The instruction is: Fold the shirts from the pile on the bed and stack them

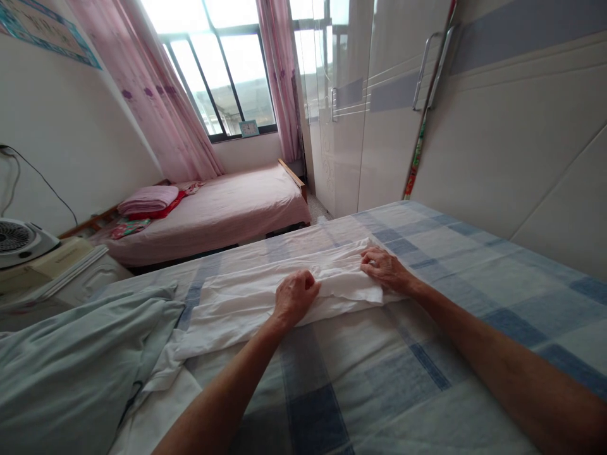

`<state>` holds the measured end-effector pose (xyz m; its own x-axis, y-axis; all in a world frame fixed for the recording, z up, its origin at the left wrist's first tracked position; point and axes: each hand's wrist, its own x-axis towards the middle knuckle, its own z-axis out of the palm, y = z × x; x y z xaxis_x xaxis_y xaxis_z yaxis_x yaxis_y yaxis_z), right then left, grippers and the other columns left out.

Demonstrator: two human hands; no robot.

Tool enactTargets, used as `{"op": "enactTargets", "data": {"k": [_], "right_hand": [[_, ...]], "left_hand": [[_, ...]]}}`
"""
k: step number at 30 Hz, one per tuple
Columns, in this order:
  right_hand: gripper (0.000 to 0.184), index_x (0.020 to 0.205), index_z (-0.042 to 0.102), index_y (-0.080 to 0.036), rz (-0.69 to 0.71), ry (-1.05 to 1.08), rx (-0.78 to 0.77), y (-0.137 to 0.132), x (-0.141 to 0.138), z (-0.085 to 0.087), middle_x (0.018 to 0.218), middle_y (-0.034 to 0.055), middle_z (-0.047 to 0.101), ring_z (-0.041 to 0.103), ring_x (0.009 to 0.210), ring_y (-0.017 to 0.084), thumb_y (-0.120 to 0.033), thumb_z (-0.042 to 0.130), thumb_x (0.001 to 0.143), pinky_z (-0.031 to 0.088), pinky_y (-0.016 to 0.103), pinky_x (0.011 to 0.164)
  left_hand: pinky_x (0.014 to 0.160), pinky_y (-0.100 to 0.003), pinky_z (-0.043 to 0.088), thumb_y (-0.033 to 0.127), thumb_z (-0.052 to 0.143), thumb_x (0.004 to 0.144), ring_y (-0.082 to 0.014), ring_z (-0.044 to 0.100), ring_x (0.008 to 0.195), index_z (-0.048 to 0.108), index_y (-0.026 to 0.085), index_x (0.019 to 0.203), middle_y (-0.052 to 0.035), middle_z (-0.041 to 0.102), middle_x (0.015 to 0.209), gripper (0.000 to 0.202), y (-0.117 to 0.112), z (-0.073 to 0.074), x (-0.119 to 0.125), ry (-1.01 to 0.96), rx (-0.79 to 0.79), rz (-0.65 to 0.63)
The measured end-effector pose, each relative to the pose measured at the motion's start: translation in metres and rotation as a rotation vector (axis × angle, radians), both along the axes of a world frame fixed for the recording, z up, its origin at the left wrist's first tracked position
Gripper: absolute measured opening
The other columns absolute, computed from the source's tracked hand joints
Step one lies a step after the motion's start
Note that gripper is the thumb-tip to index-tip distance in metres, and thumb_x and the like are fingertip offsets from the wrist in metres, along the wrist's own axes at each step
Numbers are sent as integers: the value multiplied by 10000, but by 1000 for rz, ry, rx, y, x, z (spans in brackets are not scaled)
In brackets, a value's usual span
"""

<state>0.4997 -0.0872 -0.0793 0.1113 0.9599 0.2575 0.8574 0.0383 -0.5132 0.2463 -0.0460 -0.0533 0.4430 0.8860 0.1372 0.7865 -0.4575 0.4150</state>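
Note:
A white cloth [246, 297] lies folded lengthwise across a bed covered with a blue and white checked sheet [379, 373]. My left hand [294, 296] rests on the middle of the cloth, fingers curled and pinching a fold of it. Further right, my right hand [385, 268] presses on the cloth's right end, its fingers bent over the fabric's edge. Both forearms reach in from the bottom of the view.
A pale blue quilt [71, 366] is bunched at the left of the bed. Beyond stand a pink bed [227, 208] with a pink pillow [148, 200], a window with pink curtains [161, 107], a white wardrobe [374, 114], and a fan [19, 239] at left.

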Motion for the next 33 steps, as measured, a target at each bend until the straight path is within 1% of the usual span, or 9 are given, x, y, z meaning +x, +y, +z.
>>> {"op": "enactTargets", "data": {"k": [6,10,13,15,17,20,23,27,33], "right_hand": [[166,765,618,-196,-95,9,-22,4,-2,-7,1152,76,629,550,1082,212,-277,481,809,398,349,922],[235,921,638,-182,-165,-29,0,-1,-9,1,1207,110,606,547,1110,233,-284,442,842,407,369,927],[407,1230,549,-171,-71,-151,131,-9,-19,7,1395,128,474,389,1307,246,-338,368,905,308,420,1047],[491,1359,450,-185,32,-262,128,-14,-24,3,1482,113,365,262,1385,254,-380,354,919,206,460,1104],[534,1397,414,-202,58,-333,31,-18,-25,-8,1494,111,343,249,1392,266,-417,369,910,178,478,1115],[571,1420,384,-198,3,-371,-107,-20,-17,-26,1490,122,345,288,1378,258,-443,349,906,208,460,1113],[588,1435,357,-152,-22,-422,-141,-20,-10,-31,1506,125,305,267,1387,245,-424,296,917,203,448,1119],[580,1440,346,-115,-41,-451,-114,-17,-19,-8,1507,123,305,257,1391,241,-380,239,935,216,440,1114],[587,1455,324,-144,6,-453,-124,-8,-51,15,1526,108,262,205,1407,264,-429,251,947,196,483,1110]], "left_hand": [[582,-252,343,341,516,817,-166,566,644,638,210,677,-27,641,666,228,1,0,-2,114,-86,27],[759,-317,438,294,499,846,-231,612,894,655,191,885,-93,676,954,191,-3,5,0,172,143,3],[1017,-394,353,257,473,880,-267,436,1263,570,177,1190,-123,517,1340,335,-12,2,3,138,369,-305],[1111,-433,243,364,448,911,-267,245,1394,452,200,1342,-97,357,1484,461,-17,-6,2,142,366,-521],[1131,-473,196,512,401,909,-276,154,1425,359,235,1415,-92,267,1528,578,-20,-17,-1,171,273,-606],[1125,-516,180,619,330,889,-294,119,1429,312,295,1440,-100,208,1546,639,-20,-30,-6,199,147,-582],[1124,-531,169,649,321,875,-300,105,1430,316,310,1438,-104,200,1547,657,-19,-29,-7,201,110,-582],[1119,-517,212,558,335,918,-272,202,1414,475,306,1335,-64,319,1509,508,-21,-19,-3,175,165,-550],[1108,-525,240,401,352,952,-274,267,1391,485,248,1335,-73,362,1486,433,-3,-13,-33,250,299,-229]]}}
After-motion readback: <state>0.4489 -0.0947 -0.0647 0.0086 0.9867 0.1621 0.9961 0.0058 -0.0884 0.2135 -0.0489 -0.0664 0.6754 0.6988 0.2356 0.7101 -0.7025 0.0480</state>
